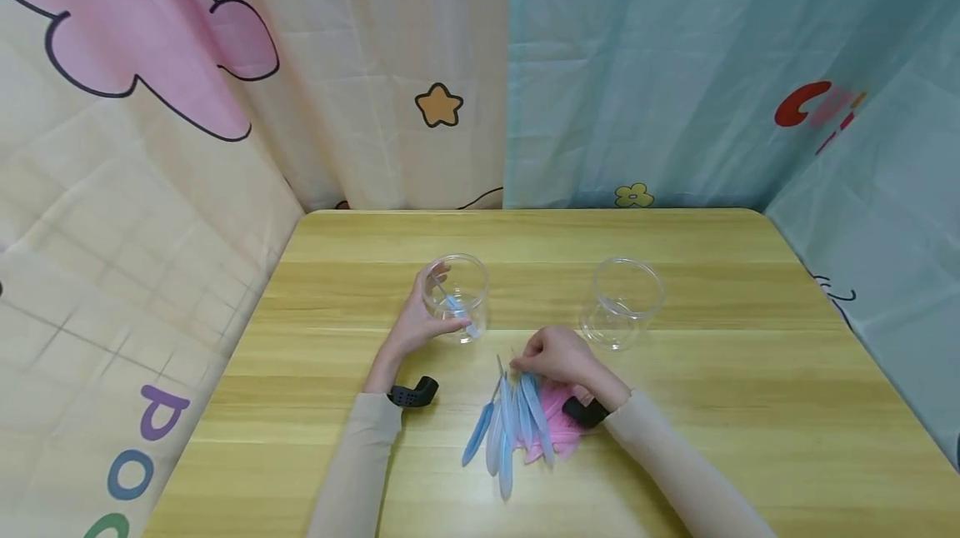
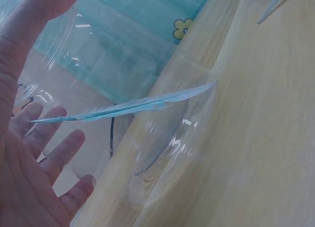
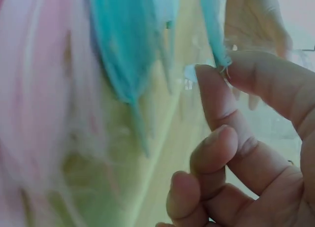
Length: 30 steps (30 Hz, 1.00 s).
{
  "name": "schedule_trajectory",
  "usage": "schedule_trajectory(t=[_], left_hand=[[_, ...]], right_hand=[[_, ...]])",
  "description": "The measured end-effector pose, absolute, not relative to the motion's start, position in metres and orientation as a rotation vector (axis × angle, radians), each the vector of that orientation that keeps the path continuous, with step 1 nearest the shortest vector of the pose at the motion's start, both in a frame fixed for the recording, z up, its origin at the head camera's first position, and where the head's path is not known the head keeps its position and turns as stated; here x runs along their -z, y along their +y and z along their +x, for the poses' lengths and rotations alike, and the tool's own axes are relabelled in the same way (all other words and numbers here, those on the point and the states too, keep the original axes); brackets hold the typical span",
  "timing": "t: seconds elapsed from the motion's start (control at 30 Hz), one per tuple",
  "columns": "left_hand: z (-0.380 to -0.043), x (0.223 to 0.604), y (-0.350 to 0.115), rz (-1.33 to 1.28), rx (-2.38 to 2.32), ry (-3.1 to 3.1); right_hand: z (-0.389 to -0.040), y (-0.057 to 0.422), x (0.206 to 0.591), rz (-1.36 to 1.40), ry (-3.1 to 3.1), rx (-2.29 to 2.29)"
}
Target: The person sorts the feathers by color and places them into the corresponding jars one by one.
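My left hand (image 1: 417,318) holds a clear plastic cup (image 1: 482,298) from its left side, thumb in front and fingers behind. One light blue feather (image 2: 133,106) leans inside that cup. Above the feather pile, my right hand (image 1: 561,353) pinches the quill end of a blue feather (image 3: 211,27) between thumb and index finger, with its other fingers curled. Blue feathers (image 1: 504,438) lie fanned on the table just below this hand. Pink feathers (image 1: 557,421) are bunched beside them, partly hidden by the right wrist.
A second clear cup (image 1: 654,305) stands upright to the right, beyond the right hand. The wooden table (image 1: 315,338) ends at patterned curtains (image 1: 375,63) behind and at both sides. Black wrist cameras (image 1: 415,393) are strapped to both wrists.
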<state>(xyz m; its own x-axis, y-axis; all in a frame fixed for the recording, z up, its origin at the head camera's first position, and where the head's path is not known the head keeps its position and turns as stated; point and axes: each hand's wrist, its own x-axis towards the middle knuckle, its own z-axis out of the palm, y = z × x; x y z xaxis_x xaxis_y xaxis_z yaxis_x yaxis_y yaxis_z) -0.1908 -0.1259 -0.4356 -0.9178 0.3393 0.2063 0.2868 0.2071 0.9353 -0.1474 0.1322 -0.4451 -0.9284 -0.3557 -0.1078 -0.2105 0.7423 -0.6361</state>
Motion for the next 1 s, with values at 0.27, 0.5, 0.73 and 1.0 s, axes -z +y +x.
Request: schedule_trajectory(t=[0.27,0.5,0.73,1.0], left_hand=[[-0.200,0.452,-0.128,0.621,-1.852,2.411],[-0.208,0.468,-0.131,0.612,-1.863,2.430],[-0.210,0.469,-0.130,0.622,-1.871,2.439],[-0.210,0.469,-0.130,0.633,-1.868,2.406]], right_hand=[[-0.153,0.130,0.422,-0.533,2.785,1.068],[-0.160,0.123,0.393,-0.596,2.942,1.216],[-0.177,0.112,0.363,-0.772,3.166,1.281],[-0.197,0.095,0.349,-0.924,3.297,1.440]])
